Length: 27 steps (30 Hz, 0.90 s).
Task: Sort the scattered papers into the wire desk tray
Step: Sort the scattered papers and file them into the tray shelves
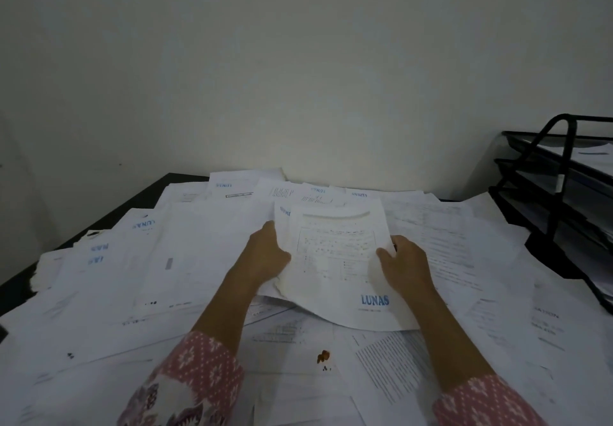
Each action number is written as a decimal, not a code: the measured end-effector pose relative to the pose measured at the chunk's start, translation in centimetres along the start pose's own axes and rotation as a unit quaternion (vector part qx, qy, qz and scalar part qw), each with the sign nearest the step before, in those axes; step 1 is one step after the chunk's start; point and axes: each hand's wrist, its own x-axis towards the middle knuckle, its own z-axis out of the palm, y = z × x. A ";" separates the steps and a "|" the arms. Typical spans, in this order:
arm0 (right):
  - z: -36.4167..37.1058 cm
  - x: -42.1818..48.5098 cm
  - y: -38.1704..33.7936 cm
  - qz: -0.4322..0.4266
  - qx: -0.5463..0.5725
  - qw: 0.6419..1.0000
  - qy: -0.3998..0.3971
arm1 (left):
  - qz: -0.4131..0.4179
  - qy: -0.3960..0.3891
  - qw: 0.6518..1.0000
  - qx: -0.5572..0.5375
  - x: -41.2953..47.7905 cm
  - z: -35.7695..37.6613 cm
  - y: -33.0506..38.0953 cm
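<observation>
— White paper everywhere? What surrounds the hands?

— Yes. Loose papers (pixel 185 259) overlap across nearly the whole dark desk (pixel 109 216), which shows only at its far left edge. A plain pale wall (pixel 298 60) rises behind. One sheet near the front carries a small brown stain (pixel 323 356).

— And the hands?

— Both hold one stack of sheets (pixel 335 259), marked "LUNAS" in blue, lifted over the pile. The left hand (pixel 265 256) has its grip curled round the stack's left edge; the right hand (pixel 403 259) pinches the right edge, thumb on top. Pink patterned sleeves (pixel 199 376) cover both forearms.

— Where is the tray?

— A black wire tray (pixel 557 186) with stacked tiers stands at the far right, well apart from the hands, cut off by the frame. Some paper lies in its top tier. Most print is too blurred to read.
</observation>
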 end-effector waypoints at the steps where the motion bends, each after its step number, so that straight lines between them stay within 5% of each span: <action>1: -0.1 -0.1 0.0 -0.005 0.001 1.000 -0.003 | 0.015 0.003 1.000 -0.007 0.0 0.0 0.0; 7: -2.4 -1.1 -0.5 0.019 0.150 0.989 -0.009 | 0.067 0.037 0.982 -0.171 0.0 -0.4 -0.5; 12: -3.8 -1.7 -0.2 0.148 0.367 0.907 -0.144 | 0.011 0.010 0.953 -0.303 -0.2 -0.1 0.1; 14: -4.0 -1.6 -0.2 0.143 0.369 0.902 -0.171 | -0.004 -0.032 0.950 -0.311 -0.3 0.1 0.6; 19: -3.7 -1.6 0.0 0.131 0.261 0.939 -0.182 | -0.003 -0.066 0.988 -0.136 -0.1 0.6 0.0; 23: -3.6 -1.6 0.3 0.111 0.245 0.956 -0.116 | -0.010 0.019 0.998 -0.054 0.7 0.2 -0.7; 27: -3.7 -1.5 0.8 0.108 0.194 0.974 -0.051 | -0.088 0.108 0.973 0.187 2.3 -2.1 -2.0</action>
